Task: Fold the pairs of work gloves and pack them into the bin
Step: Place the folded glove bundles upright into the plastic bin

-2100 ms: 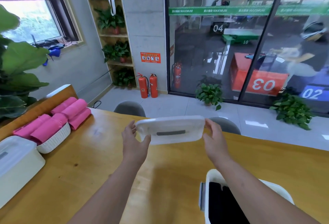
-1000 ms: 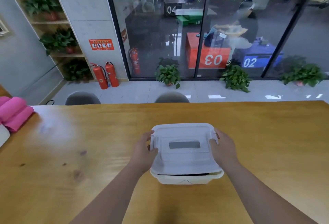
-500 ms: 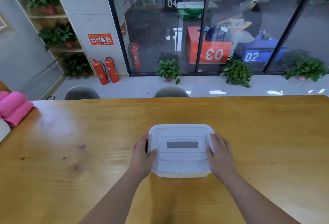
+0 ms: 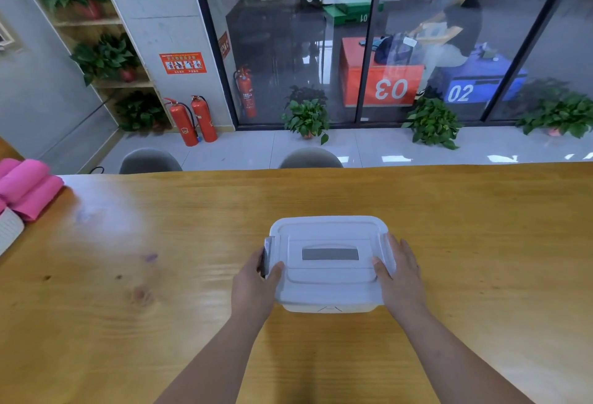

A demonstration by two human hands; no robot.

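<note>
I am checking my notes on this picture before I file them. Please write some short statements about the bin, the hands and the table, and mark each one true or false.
1. The lid sits on the bin. True.
2. The left hand is lifted away from the bin. False: it holds the bin's left side, with the thumb on the lid.
3. The right hand lies against the bin's right side. True.
4. The pink rolls lie right beside the bin. False: they are at the left edge of the table, well apart from the bin.
</note>
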